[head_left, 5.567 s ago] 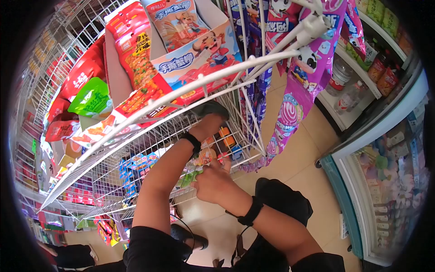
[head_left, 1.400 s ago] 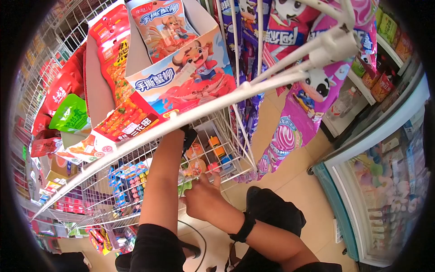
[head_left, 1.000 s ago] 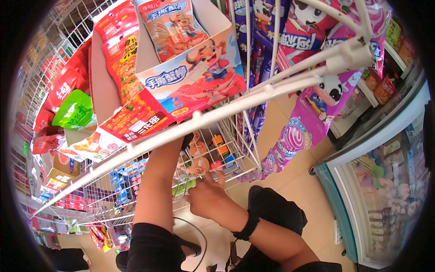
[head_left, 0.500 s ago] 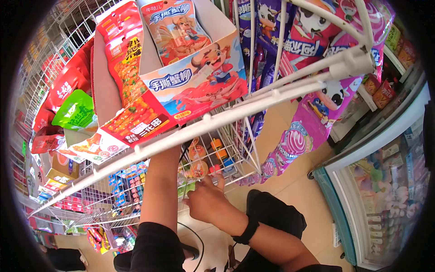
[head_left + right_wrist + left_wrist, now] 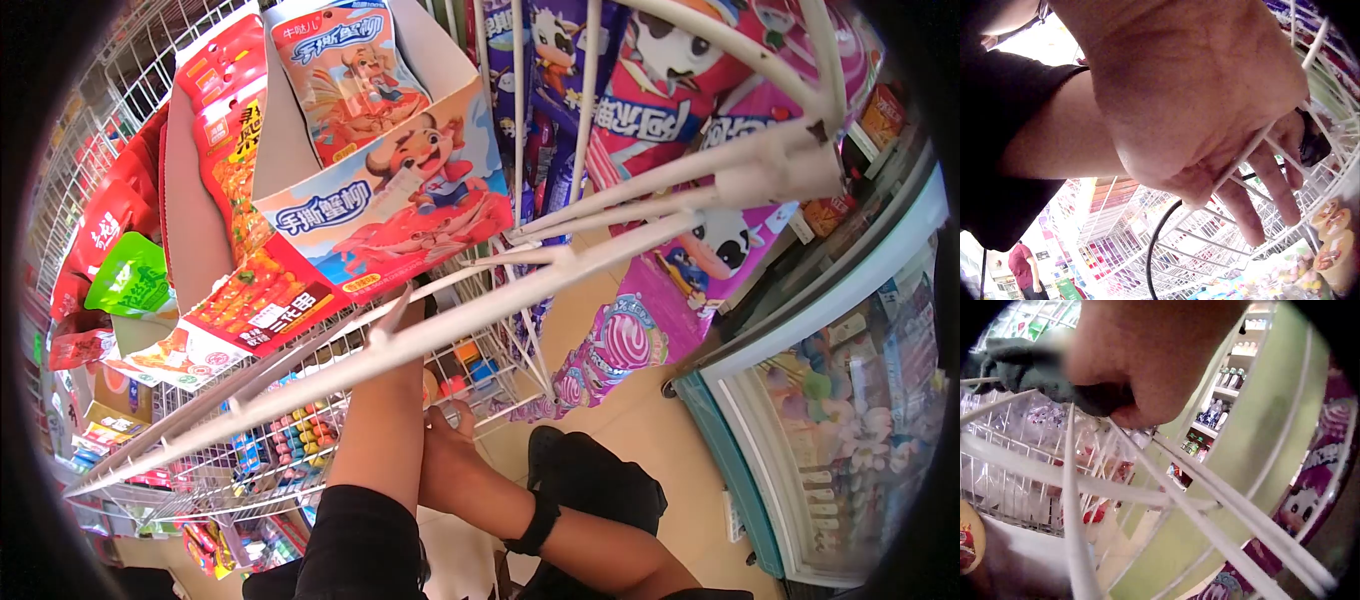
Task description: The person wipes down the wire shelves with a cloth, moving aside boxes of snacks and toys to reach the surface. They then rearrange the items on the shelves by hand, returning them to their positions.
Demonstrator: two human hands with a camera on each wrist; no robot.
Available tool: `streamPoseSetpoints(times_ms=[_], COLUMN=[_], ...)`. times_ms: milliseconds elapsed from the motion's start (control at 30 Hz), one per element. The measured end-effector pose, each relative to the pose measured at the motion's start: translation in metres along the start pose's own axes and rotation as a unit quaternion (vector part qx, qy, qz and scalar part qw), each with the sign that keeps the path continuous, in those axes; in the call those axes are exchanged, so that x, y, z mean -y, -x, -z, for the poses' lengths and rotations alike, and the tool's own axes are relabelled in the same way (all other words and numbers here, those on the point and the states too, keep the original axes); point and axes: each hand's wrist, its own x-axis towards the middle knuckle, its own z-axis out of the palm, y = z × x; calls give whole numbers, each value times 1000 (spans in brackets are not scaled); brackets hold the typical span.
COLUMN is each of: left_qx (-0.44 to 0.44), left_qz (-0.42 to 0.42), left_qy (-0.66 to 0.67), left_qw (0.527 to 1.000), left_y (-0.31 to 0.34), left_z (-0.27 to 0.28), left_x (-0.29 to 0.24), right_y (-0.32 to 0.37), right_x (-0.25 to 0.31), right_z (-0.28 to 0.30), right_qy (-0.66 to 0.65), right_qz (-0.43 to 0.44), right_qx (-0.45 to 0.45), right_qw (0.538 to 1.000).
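Observation:
In the left wrist view, my left hand [image 5: 1141, 362] holds a bunched dark green cloth [image 5: 1029, 369] among white rack wires. The head view shows only that forearm, passing behind the rack's upper bar [image 5: 480, 310]; the hand is hidden there. My right hand [image 5: 455, 455] is beside the left forearm at a lower shelf's wire front edge. The right wrist view shows this right hand [image 5: 1204, 100] hooked over a white wire [image 5: 1244, 156], fingers reaching down inside. Boxes of snack pouches, one with a cartoon bull [image 5: 400, 200], sit on the upper shelf.
Purple and pink snack packs [image 5: 640, 330] hang at the rack's right side. A glass-topped freezer [image 5: 850, 420] stands further right. Lidded cups [image 5: 1335, 256] sit on the lower wire shelf. A person in a red top [image 5: 1021, 265] stands in the background.
The left hand and dark cloth, in head view at first, have gone behind the upper shelf front. The right hand now overlaps the left forearm. The rack's upper bar looks larger and nearer.

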Motion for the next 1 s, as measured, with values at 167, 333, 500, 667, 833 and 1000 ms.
streamPoseSetpoints(times_ms=[167, 333, 500, 667, 833, 1000], left_qx=[2, -20, -30, -3, 11, 15], left_qz=[-4, 3, 24, 21, 13, -6], left_qy=[16, 31, 20, -8, -15, -12], left_qw=[1000, 999, 999, 1000, 1000, 1000], left_y=[11, 31, 41, 23, 8, 7], left_z=[10, 36, 41, 14, -6, 1], left_x=[10, 35, 50, 33, 14, 8], right_y=[-3, 0, 0, -2, 0, 0], right_x=[-2, 3, 4, 2, 0, 2], right_z=[-9, -2, 2, -1, -6, -6], right_qy=[0, 0, 9, -10, -4, -7], right_qz=[4, 4, 0, -4, 12, 15], right_qx=[6, 2, 20, -3, -28, -44], right_qw=[1000, 1000, 1000, 1000, 1000, 999])
